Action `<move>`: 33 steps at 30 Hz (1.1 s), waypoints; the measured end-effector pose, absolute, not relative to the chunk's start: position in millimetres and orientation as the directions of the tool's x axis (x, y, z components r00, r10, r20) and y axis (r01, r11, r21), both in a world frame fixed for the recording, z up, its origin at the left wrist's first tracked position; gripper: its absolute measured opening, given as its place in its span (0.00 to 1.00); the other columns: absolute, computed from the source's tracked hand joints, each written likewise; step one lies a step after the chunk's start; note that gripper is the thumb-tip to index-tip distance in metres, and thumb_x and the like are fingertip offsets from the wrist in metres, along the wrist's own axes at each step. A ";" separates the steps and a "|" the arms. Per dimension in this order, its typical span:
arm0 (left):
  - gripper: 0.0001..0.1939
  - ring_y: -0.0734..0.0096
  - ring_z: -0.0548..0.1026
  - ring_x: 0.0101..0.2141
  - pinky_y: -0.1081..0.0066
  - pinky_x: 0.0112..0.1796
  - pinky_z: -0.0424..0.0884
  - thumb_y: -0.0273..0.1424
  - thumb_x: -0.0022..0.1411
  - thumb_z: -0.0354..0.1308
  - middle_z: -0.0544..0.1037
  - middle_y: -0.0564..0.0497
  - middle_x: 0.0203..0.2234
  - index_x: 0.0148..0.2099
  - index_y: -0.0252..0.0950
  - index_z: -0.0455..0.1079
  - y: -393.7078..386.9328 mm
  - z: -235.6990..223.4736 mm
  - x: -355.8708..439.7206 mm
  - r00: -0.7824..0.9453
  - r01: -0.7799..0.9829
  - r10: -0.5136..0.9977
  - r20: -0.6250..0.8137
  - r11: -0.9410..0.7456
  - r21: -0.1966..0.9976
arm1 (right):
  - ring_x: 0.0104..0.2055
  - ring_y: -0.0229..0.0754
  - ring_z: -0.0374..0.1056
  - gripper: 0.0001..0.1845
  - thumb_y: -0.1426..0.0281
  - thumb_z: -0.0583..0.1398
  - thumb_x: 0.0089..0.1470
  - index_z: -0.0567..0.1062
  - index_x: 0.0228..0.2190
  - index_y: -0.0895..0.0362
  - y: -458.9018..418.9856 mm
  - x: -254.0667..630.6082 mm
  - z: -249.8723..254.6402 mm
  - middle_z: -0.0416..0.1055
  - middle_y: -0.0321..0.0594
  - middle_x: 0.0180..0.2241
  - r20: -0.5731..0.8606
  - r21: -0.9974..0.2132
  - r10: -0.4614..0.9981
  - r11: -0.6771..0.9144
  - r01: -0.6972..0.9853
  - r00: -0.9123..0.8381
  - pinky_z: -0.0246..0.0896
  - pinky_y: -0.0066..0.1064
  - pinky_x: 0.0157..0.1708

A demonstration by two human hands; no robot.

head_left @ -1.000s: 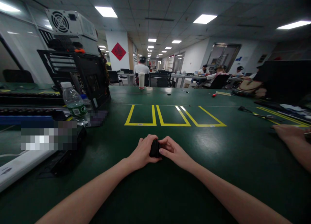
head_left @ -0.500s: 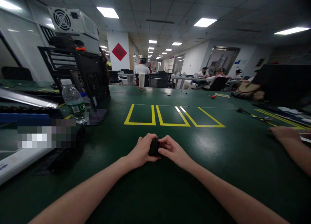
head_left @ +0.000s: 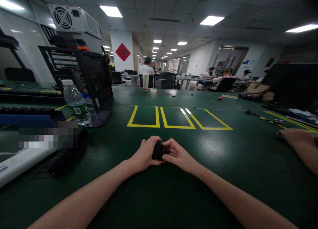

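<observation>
A small black box-like object point(head_left: 157, 150) is between my hands at the near middle of the green table; its exact kind is too dark to make out. My left hand point(head_left: 146, 152) wraps around its left side, fingers over the far edge and thumb along the near edge. From the right, the curled fingers and thumb of my right hand point(head_left: 177, 155) close on the object's right side. Part of the object is hidden by the fingers. Beyond the hands, yellow tape outlines point(head_left: 178, 126) mark the tabletop point(head_left: 119, 139).
At left stand a water bottle point(head_left: 76, 103) and an open black computer case point(head_left: 93, 78) with a power supply point(head_left: 74, 20) on top. A white cup point(head_left: 145, 82) is at the far edge. Another person's hand point(head_left: 296, 138) and cables point(head_left: 263, 118) are at right.
The view has shifted slightly. My left hand keeps its grip, while my right thumb and fingers have moved a little at the object's right side, showing slightly more of it.
</observation>
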State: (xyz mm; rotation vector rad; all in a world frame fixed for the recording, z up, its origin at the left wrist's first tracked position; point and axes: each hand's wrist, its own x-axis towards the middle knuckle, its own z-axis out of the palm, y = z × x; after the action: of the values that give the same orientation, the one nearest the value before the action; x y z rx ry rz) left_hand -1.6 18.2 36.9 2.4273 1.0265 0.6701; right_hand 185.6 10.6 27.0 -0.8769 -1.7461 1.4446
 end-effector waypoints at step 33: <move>0.27 0.60 0.65 0.40 0.63 0.38 0.61 0.32 0.49 0.60 0.63 0.48 0.43 0.49 0.41 0.51 19.0 35.8 -1.3 0.603 0.542 0.748 0.277 -0.639 0.546 | 0.44 0.41 0.65 0.14 0.69 0.60 0.47 0.64 0.36 0.54 15.8 183.6 17.9 0.65 0.37 0.39 0.112 -0.988 0.864 0.151 0.039 -0.492 0.60 0.38 0.44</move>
State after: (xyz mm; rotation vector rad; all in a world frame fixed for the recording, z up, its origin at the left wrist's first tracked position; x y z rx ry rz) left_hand -1.3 19.0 35.8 2.4236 1.0318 0.6895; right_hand 183.6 15.8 17.9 -0.8748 -1.6962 1.4234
